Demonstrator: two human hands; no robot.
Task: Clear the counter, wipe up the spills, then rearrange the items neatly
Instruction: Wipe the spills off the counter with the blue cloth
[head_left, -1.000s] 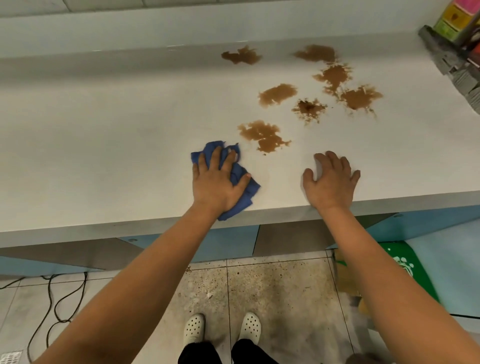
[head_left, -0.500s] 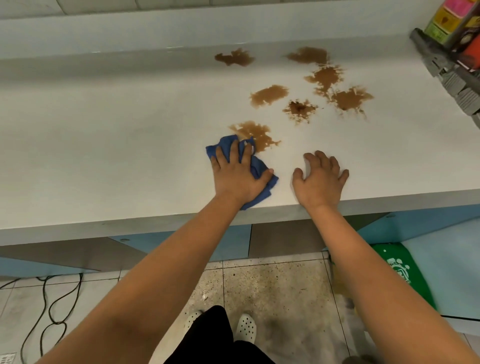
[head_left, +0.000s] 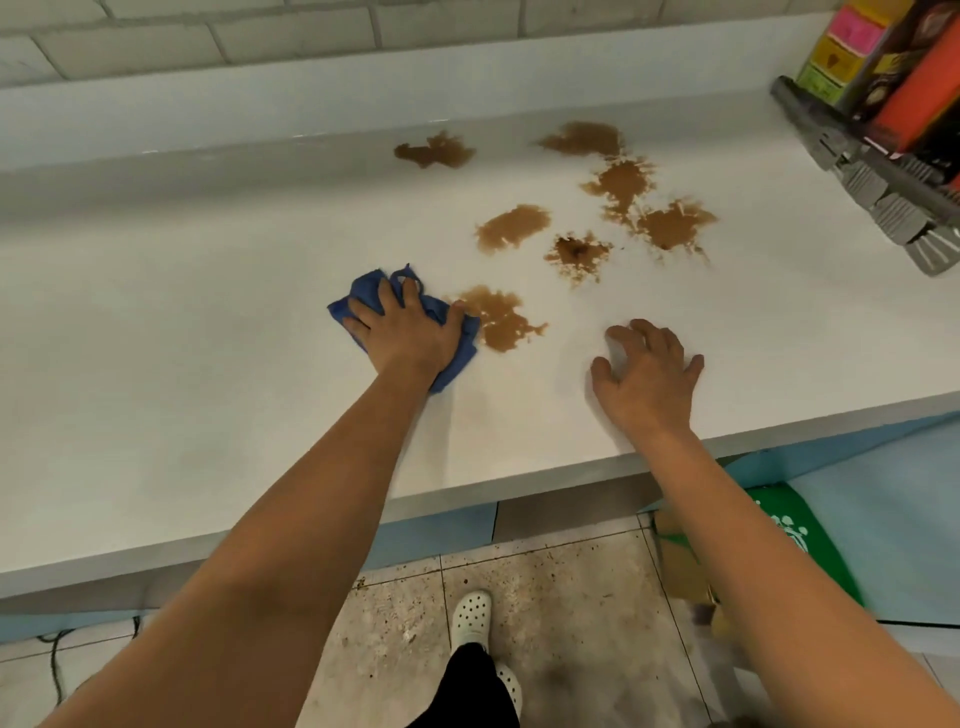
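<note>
Left hand (head_left: 410, 332) fingers (head_left: 387, 296) flat on cloth (head_left: 363, 291)

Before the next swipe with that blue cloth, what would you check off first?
1. Left hand pressing the blue cloth flat: ok.
2. Cloth touching the nearest spill: ok, at its left edge.
3. Right hand clear of the spills, resting on the counter: ok.
4. Spills wiped: not ok, seven brown patches remain.
5. Rack clear of the patches: ok.
6. Cloth clean underneath: cannot tell.
</note>
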